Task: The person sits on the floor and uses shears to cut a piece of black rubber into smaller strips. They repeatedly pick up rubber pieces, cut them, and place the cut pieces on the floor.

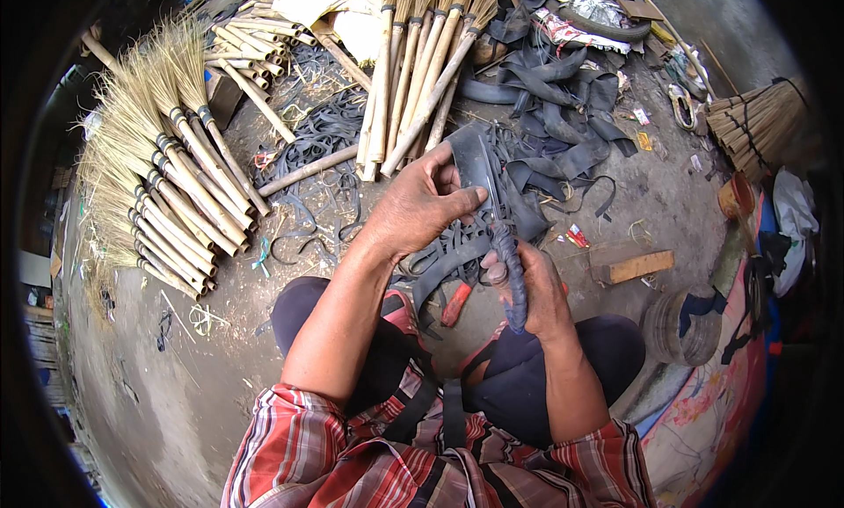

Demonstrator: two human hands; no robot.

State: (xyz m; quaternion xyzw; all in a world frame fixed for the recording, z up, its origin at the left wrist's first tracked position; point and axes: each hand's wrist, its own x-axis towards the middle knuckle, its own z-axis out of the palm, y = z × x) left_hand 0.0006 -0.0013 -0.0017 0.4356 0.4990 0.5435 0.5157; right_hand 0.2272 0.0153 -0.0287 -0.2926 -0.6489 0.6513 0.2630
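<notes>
My left hand [422,199] pinches a flat dark grey piece of rubber [472,156] between thumb and fingers. My right hand [538,288] is closed round the handle of a knife [505,262], which looks wrapped in dark rubber strip. Its narrow blade points away from me and lies along the right edge of the rubber piece; how far the two touch I cannot tell. Below the hands, cut black rubber strips [448,260] lie in a heap on the ground. A red-handled object [456,304] rests there between my feet.
Grass brooms with bamboo handles lie in a bundle [180,192] at left and another [422,77] ahead. Black inner-tube rubber [558,112] is piled at far right. A wooden block [631,266] and a round container [681,325] stand to the right.
</notes>
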